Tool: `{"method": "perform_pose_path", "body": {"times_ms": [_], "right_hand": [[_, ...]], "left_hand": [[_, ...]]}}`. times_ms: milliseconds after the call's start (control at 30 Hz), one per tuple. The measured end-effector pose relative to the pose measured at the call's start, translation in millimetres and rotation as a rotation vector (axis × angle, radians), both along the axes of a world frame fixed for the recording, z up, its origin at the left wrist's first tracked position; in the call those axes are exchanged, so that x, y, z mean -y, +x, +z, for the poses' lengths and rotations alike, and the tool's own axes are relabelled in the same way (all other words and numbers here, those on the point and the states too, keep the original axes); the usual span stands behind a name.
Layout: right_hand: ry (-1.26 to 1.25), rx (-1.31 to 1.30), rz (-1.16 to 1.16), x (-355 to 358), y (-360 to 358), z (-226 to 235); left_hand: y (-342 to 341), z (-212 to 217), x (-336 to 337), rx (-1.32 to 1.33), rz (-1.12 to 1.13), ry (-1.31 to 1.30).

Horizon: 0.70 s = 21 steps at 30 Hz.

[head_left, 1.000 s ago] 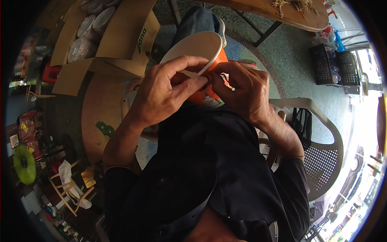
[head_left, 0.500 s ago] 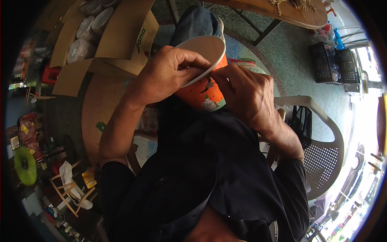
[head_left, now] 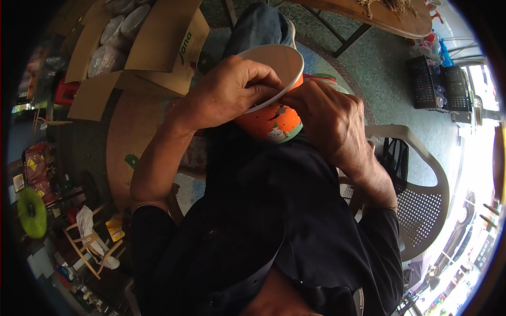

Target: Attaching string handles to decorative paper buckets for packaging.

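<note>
While both hands close on it from either side, the orange paper cup [head_left: 271, 122] sits between them just above the person's lap, tilted so its white inside faces up. Left hand [head_left: 226, 95] curls over the near rim with fingers pinched on the edge; right hand [head_left: 329, 118] wraps the cup's right wall, fingers bent tight against it. Beyond the hands: open cardboard box [head_left: 153, 50] up left holding stacked white lids, wooden table [head_left: 369, 16] up top, white plastic chair [head_left: 421, 189] to the right.
</note>
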State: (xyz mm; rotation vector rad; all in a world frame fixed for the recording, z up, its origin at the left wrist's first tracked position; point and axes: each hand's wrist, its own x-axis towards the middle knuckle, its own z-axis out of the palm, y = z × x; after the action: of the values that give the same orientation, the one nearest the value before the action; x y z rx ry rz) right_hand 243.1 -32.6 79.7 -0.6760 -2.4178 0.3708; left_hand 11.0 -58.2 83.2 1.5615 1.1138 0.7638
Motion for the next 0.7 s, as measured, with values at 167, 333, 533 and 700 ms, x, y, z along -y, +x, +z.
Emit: {"method": "perform_pose_path", "body": {"times_ms": [167, 333, 533, 700], "right_hand": [[-0.032, -0.021, 0.049, -2.0, 1.2, -1.7], [-0.141, -0.023, 0.054, -5.7, 0.6, -6.9], [-0.404, -0.049, 0.004, -4.8, 2.2, 3.1], [-0.442, -0.123, -0.019, -4.9, 4.3, -4.8]], "left_hand": [[-0.2, -1.1, -0.8, -0.064, -0.058, 0.066], [-0.5, 2.7, -0.7, -0.039, -0.106, 0.039], [-4.4, 3.5, 3.0, -0.014, -0.036, 0.011], [-8.6, 5.2, 4.5, -0.011, -0.043, -0.035]]}}
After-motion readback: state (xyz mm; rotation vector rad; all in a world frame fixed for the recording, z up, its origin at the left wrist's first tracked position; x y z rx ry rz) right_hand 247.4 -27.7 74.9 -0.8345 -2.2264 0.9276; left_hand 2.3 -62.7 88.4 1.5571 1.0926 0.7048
